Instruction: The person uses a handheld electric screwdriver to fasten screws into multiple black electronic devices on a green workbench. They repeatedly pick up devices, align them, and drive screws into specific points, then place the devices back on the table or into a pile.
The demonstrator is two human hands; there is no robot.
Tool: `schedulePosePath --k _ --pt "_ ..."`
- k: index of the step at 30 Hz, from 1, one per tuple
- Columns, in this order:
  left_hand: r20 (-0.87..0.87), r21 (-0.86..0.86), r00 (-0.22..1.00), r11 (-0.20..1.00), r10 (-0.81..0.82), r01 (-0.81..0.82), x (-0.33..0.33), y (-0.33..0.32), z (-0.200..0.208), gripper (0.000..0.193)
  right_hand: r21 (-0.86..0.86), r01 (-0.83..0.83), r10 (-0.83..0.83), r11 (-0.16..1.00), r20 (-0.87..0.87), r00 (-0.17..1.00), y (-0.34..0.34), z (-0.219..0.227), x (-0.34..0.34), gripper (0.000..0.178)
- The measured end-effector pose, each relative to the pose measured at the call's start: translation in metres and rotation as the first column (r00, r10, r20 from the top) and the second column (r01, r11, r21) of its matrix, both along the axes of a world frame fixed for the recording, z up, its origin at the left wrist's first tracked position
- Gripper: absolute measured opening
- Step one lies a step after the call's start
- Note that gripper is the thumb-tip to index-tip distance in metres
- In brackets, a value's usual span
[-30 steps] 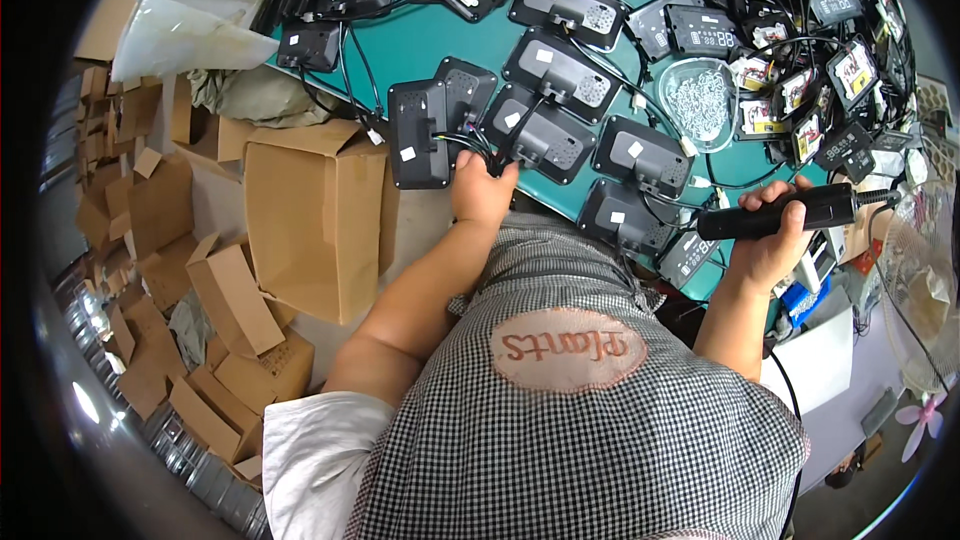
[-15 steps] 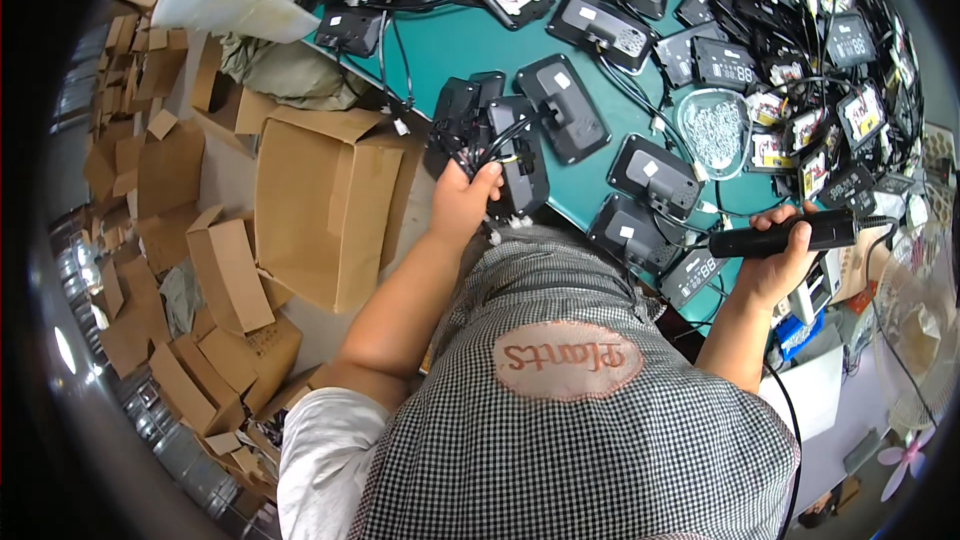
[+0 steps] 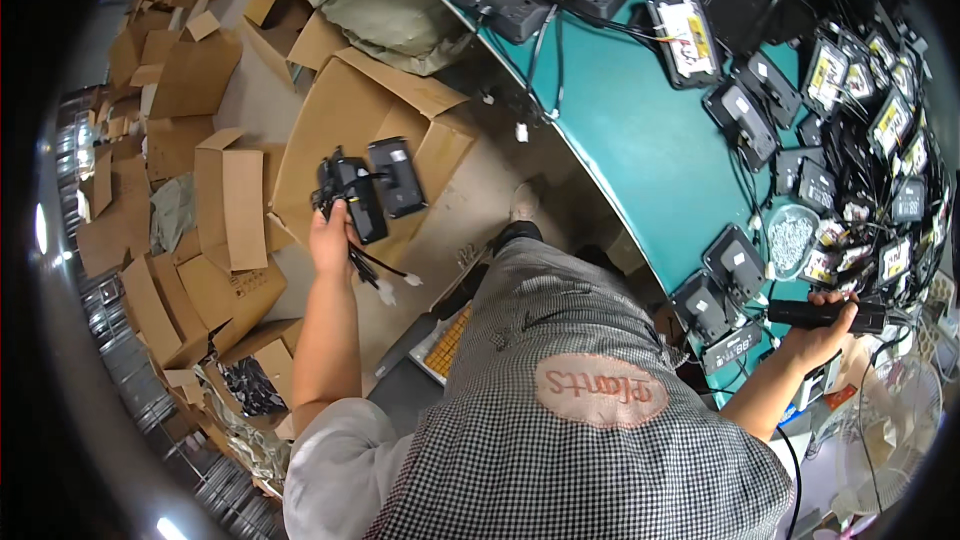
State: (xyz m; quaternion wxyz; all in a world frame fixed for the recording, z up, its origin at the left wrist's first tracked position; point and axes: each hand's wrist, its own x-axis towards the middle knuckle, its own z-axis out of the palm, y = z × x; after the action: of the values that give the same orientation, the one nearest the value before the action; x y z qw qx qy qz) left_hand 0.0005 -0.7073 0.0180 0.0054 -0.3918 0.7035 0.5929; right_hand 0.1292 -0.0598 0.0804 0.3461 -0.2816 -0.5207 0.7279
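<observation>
My left hand (image 3: 332, 238) is closed round the cables of several black display units (image 3: 358, 200). The units dangle in a bunch over an open cardboard box (image 3: 312, 130) to the left of the table, and white connectors hang below my fingers. I cannot tell whether any unit touches the box. My right hand (image 3: 815, 342) grips a black electric screwdriver (image 3: 835, 316) lying sideways above the right part of the table. Near its tip are more black display units (image 3: 735, 262) with cables, and a clear bowl of small screws (image 3: 791, 240) stands beyond it.
The green table (image 3: 622, 155) carries piles of wired units (image 3: 890, 130) along its far right side. Other cardboard boxes (image 3: 240, 200) crowd the floor at the left. A fan (image 3: 890, 430) stands at the lower right. A loose cable hangs off the table's left edge.
My left hand has carried the bunch of display units leftward from the table to over the cardboard box. The view has swung left. My right hand still holds the screwdriver.
</observation>
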Motion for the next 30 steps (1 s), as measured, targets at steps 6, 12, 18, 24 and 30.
schedulePosePath --k 6,12,18,24,30 --pt "0.389 -0.32 0.911 0.908 -0.137 0.273 -0.075 -0.162 -0.157 0.018 0.061 0.039 -0.049 0.997 0.183 0.982 -0.044 -0.005 -0.029 0.03" --pt "0.861 -0.267 0.371 0.312 -0.347 0.912 -0.109 -0.196 -0.352 0.04 0.192 0.103 -0.17 0.976 0.376 0.911 -0.089 -0.019 -0.053 0.032" --pt "0.889 -0.064 0.177 0.267 -0.422 0.962 -0.138 -0.054 -0.382 0.034 0.231 0.258 -0.334 0.938 0.403 0.852 -0.105 -0.022 -0.034 0.036" --pt "0.27 -0.22 0.935 0.93 -0.232 0.294 -0.159 -0.066 -0.327 0.028 0.116 0.262 -0.285 0.958 0.308 0.908 -0.087 -0.039 -0.017 0.034" --pt "-0.212 -0.745 0.58 0.514 -0.786 0.425 -0.174 0.156 -0.115 0.02 0.085 0.258 -0.27 0.962 0.192 0.944 -0.077 -0.011 0.013 0.047"
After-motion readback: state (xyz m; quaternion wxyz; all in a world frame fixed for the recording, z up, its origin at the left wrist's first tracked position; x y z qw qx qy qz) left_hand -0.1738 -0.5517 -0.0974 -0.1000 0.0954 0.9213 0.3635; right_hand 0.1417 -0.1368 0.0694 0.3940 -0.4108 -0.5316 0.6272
